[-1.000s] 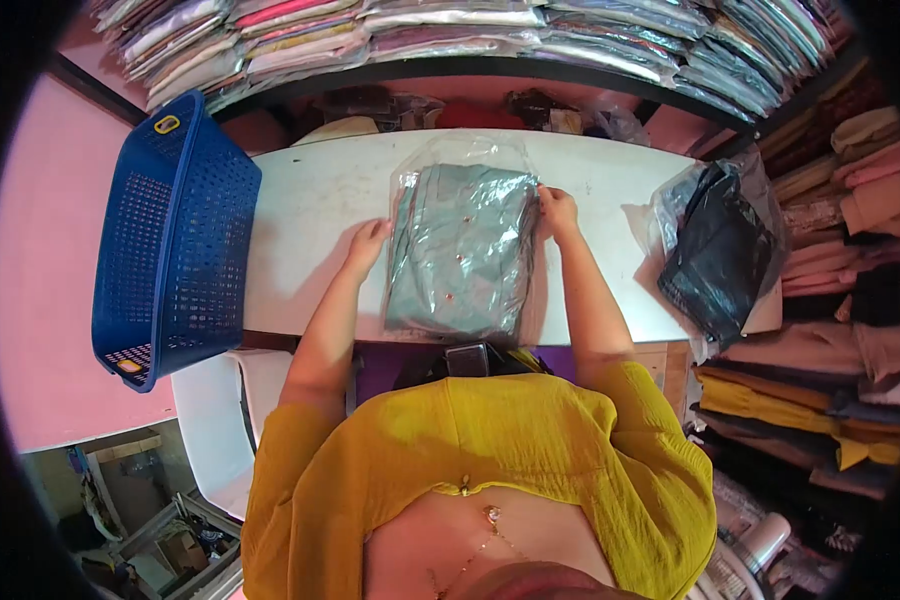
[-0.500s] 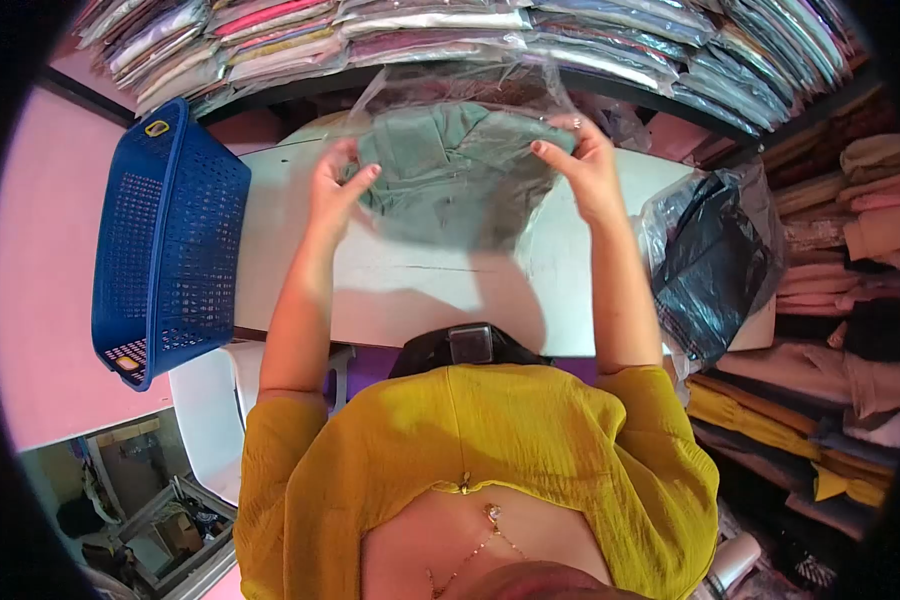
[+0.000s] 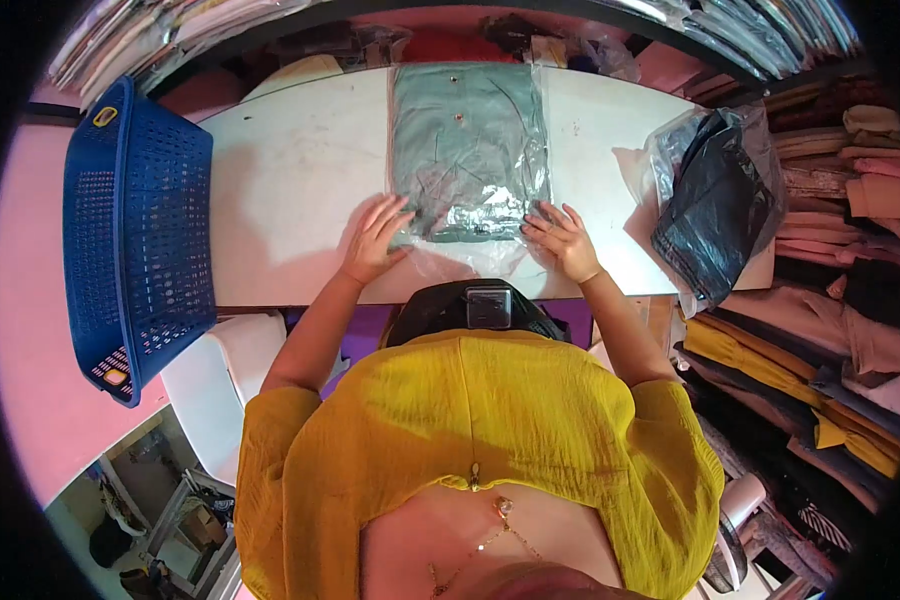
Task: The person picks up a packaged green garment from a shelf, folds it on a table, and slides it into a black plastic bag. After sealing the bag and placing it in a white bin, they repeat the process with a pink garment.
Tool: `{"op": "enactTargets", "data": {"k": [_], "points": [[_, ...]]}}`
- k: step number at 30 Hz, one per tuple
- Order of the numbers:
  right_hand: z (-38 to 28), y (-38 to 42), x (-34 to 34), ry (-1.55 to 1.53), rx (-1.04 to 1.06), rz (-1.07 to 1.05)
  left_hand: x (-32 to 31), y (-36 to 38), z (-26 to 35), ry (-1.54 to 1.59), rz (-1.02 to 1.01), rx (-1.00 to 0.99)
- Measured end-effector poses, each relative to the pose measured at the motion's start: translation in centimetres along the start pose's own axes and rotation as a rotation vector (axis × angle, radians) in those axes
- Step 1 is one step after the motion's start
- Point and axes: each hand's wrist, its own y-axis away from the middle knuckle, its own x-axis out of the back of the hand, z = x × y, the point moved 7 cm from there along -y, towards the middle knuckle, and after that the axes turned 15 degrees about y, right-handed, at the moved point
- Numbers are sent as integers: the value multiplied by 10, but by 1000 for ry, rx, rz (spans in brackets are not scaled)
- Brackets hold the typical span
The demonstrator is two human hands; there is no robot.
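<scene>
A folded grey-green garment [image 3: 470, 140] in a clear plastic bag lies flat on the white table [image 3: 300, 180], its bag's loose edge towards my body. At the bag's near left corner my left hand [image 3: 375, 240] rests with its fingers spread. My right hand [image 3: 562, 240] touches the near right corner, fingers apart and flat. Light glints off the plastic between my two hands.
A blue perforated basket [image 3: 165, 240] stands at the table's left end. On the right end lies a black item in clear plastic [image 3: 715, 205]. Bagged clothes [image 3: 750, 35] fill the shelf ahead. Folded clothes [image 3: 820, 240] are stacked at the right.
The garment in its bag has come down from my raised hands onto the table and now lies flat. Both hands have moved nearer my body and let go of its sides.
</scene>
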Motion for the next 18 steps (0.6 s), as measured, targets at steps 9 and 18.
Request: {"op": "enactTargets", "data": {"k": [9,18], "points": [[-7,16,-2,-96,129,-23,-29,22,8,26,-375,-328],[5,20,-2,-392,-258,68,-8,18,-5,352,-138,-107]]}}
